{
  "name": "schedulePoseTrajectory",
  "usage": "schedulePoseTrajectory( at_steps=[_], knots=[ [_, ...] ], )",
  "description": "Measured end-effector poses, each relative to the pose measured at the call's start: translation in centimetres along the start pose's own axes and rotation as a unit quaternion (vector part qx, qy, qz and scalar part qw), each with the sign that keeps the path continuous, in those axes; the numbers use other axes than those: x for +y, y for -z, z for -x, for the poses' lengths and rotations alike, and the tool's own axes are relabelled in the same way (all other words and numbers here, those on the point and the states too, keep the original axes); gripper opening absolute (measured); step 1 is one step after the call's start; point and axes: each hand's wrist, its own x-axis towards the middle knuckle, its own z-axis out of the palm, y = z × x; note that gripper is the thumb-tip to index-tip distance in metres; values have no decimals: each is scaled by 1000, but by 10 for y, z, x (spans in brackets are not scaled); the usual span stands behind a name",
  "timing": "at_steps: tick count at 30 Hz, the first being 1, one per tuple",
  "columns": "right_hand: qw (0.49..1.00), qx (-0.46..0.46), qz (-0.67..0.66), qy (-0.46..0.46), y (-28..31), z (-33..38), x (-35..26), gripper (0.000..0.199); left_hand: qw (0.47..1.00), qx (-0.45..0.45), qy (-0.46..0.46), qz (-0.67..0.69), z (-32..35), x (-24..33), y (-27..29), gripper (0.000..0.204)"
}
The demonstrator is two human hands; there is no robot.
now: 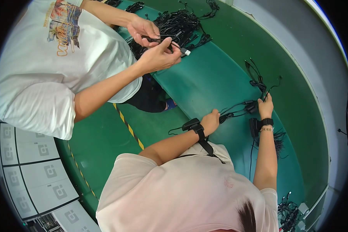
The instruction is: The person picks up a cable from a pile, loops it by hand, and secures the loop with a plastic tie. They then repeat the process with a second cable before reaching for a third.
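Note:
My left hand [210, 122] is closed on one end of a black cable [229, 115], whose looped bundle stretches right just above the green table. My right hand [265, 106] grips the cable's other side near a dark lump [251, 106] that looks like a connector or tie. From that hand, thin black leads [258, 82] reach up toward the table's far edge. What lies inside each fist is partly hidden by the fingers. Both wrists wear a black strap with a small black box [191, 124].
At the upper left, a co-worker's hands [158, 58] hold a coiled black cable with a silver USB plug [186, 52]. Behind them is a big heap of black cables [178, 25] on the green table [208, 73]. Cut black strands [279, 143] lie by my right forearm; more cables [288, 210] sit lower right.

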Motion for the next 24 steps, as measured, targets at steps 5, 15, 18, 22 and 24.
schedulePoseTrajectory(
  at_steps=[5,15,18,22,24],
  knots=[
    [998,20,44,34,12,36,-13,62,1000,-2,-27,4,-2,2,17,20],
    [996,-77,-11,49,18,55,-9,60,975,17,-2,220,-4,25,73,15],
    [989,-84,-20,121,16,69,-25,56,960,14,-17,278,2,47,80,15],
    [935,-207,-265,111,18,107,-88,45,944,-29,-12,328,5,66,88,15],
    [931,-225,-265,109,18,117,-99,44,938,-55,-10,342,5,71,87,15]
  ],
)
